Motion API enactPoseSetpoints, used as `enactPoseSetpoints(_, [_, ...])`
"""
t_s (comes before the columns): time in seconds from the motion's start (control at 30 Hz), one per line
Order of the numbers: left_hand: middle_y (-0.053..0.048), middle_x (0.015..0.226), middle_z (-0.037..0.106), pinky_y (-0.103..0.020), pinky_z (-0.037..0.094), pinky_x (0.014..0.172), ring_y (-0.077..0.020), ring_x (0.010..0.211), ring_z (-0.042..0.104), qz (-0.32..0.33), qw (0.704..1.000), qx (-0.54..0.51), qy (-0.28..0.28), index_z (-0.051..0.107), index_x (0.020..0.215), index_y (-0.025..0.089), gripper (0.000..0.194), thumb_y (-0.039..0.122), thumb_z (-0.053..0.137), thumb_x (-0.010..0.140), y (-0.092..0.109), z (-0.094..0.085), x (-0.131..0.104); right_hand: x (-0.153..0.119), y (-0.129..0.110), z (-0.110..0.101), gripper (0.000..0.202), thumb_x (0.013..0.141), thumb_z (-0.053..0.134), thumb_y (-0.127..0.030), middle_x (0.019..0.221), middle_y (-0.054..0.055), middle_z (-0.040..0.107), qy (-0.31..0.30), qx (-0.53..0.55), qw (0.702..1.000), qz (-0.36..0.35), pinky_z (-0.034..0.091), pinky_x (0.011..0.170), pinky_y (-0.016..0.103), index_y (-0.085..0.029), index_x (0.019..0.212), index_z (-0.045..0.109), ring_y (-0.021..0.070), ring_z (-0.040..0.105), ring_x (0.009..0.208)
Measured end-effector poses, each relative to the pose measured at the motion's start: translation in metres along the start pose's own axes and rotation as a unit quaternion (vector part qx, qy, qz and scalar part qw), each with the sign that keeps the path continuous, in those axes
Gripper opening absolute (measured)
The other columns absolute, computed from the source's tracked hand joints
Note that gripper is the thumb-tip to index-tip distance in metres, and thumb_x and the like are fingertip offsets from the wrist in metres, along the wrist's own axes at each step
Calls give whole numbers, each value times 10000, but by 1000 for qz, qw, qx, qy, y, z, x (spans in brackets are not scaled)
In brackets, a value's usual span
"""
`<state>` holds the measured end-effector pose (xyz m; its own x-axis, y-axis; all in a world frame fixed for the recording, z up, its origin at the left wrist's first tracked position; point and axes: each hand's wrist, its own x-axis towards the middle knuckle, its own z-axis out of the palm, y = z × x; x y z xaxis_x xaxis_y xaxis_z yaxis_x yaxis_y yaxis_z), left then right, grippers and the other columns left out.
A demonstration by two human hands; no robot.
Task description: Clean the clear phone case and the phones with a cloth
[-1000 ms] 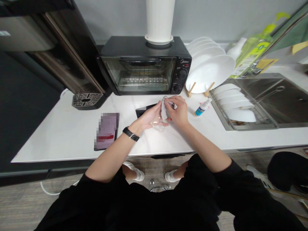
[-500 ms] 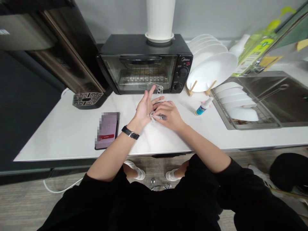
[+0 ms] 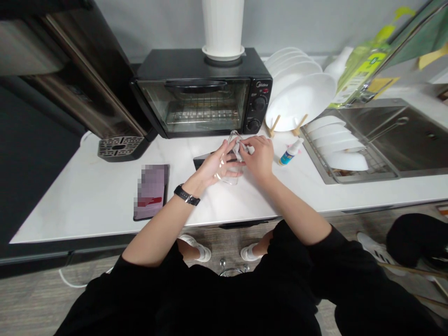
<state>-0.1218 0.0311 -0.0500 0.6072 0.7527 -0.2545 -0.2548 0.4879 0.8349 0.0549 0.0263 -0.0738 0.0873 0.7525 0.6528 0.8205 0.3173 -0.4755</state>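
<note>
My left hand (image 3: 213, 168), a black watch on its wrist, holds a clear phone case (image 3: 229, 180) with the palm up and fingers spread along it. Bright reflections show on the case across the palm. Between the fingertips of my right hand (image 3: 259, 155) is a crumpled light grey cloth (image 3: 241, 149), pressed at the case's far end by my left thumb and index finger. Partly hidden behind my left hand, a dark flat object (image 3: 199, 162) lies on the counter. A small spray bottle (image 3: 290, 152) with a blue label stands right of my right hand.
A phone (image 3: 153, 191) lies on the white counter (image 3: 87, 196) at left. Behind my hands stands a black toaster oven (image 3: 206, 107). White plates (image 3: 297, 102) fill a wooden rack beside it. At right is a sink (image 3: 388, 133) with a rack of bowls; a drink machine (image 3: 121, 147) stands left.
The case has swung from upright to lower across my left palm. My right hand has moved the cloth away from the palm's heel, up and right to the case's far end.
</note>
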Motion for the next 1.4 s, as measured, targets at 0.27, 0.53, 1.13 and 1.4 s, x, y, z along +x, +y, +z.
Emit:
enactPoseSetpoints(0.27, [-65, 1046, 748, -404, 662, 816, -239, 897, 784, -42, 998, 5, -43, 658, 1356, 226, 600, 729, 590, 1034, -5, 2, -2, 0, -2, -1, 158, 1016, 685, -270, 942, 57, 824, 54, 91, 994, -6, 500, 931, 480, -247, 932, 817, 291, 714, 963])
enactPoseSetpoints(0.53, [-91, 1084, 808, -361, 643, 782, -217, 832, 777, -10, 1000, -14, 3, 620, 1531, 214, 597, 609, 395, 1144, -2, 4, 2, -8, -8, 4, 120, 1013, 718, -314, 997, 33, 840, -3, 180, 979, -96, 524, 925, 489, -290, 984, 832, 267, 726, 978])
enactPoseSetpoints(1.13, [-86, 1415, 724, -292, 582, 769, -193, 929, 721, 93, 991, -27, 91, 325, 1763, 425, 678, 673, 306, 1133, 11, -1, 3, -9, -19, 0, 94, 986, 728, -244, 993, 39, 838, -112, 10, 985, -132, 412, 952, 476, -270, 952, 812, 284, 642, 1017])
enactPoseSetpoints(1.4, [-97, 1494, 691, -375, 648, 869, -220, 1023, 764, 13, 1000, 8, 2, 448, 1706, 380, 640, 644, 403, 1125, 3, 4, -1, -1, -7, -3, 120, 984, 654, -223, 925, 43, 804, -22, -16, 999, -28, 431, 950, 469, -263, 916, 744, 304, 656, 1005])
